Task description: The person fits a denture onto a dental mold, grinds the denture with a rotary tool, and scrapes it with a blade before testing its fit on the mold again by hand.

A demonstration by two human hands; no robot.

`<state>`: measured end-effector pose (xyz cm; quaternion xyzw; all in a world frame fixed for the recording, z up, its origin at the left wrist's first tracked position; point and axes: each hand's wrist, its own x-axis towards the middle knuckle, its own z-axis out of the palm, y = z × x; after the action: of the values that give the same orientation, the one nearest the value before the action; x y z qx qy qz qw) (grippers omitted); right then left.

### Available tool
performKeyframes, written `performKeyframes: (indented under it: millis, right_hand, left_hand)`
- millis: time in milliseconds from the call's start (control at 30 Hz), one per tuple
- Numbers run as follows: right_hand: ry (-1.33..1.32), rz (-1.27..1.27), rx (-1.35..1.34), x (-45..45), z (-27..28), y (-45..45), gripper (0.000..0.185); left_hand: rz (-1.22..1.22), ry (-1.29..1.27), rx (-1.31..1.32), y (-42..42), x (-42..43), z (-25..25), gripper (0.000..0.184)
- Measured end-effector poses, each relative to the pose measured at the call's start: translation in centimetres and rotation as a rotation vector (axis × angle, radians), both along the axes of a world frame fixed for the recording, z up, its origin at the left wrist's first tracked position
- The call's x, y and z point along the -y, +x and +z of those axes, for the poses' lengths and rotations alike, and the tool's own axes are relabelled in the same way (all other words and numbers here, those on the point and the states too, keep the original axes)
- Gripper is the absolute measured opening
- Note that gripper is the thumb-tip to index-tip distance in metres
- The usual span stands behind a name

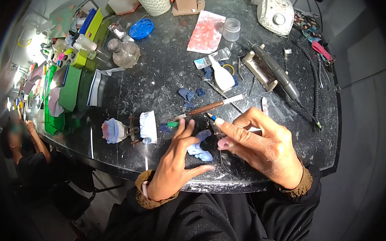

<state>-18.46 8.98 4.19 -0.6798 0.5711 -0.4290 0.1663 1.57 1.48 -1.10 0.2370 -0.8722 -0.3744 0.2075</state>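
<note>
Well left of the pale-blue U-shaped piece (202, 156), by the worktop (160, 80), one person (32, 152) in dark clothing shows small. Nearer that piece, yet well to its left, stand two green plastic bins (69, 89). Then come one blue-and-pink dental cast (113, 131) and one white horseshoe-shaped cast (148, 126), both on the left of the piece, and one round, grey, stoppered glass jar (124, 55) farther beyond it.

Just left of the piece is the left hand (172, 165), fingers spread and clamped on nothing visible; whether its fingertips touch the piece I cannot tell. One small green stub (172, 125) shows at its fingertips, up and left of the piece. Beyond the piece, one wooden-handled tool (211, 106) lies slantwise, rising to the right.

Just up and right of the piece is one blue pencil-like tool (213, 118), between the two hands and clamped in the fingers of the right hand (267, 145). Its dark tip points up and left; its long axis slopes down rightward into the grip. The two hands are apart, with the piece between them. Farther beyond the piece lie one white nozzle bottle (223, 78) and one clear plastic cup (231, 31); up and right of it, one grey cylindrical handpiece (279, 72) rests on its stand.
</note>
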Motion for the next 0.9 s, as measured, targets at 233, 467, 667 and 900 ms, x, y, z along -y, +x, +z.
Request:
performKeyframes:
  millis: [233,467,667,900]
  right_hand:
    - [0.087,0.003,-0.201,-0.9,0.7,0.9,0.047]
    - [-0.034,-0.063,-0.203,1.0,2.0,-3.8,0.062]
    - [0.186,-0.541,-0.478,4.4,-5.0,-8.3,0.045]
    - [0.026,-0.628,-0.735,5.5,-5.6,-8.2,0.060]
  left_hand:
    - [0.039,-0.019,-0.276,-2.2,-0.4,4.2,0.037]
    - [-0.071,0.500,-0.487,-1.9,1.3,3.5,0.016]
    - [-0.125,0.737,-0.552,-1.3,1.5,3.8,0.018]
    - [-0.242,1.097,-0.700,-0.8,1.8,2.7,0.018]
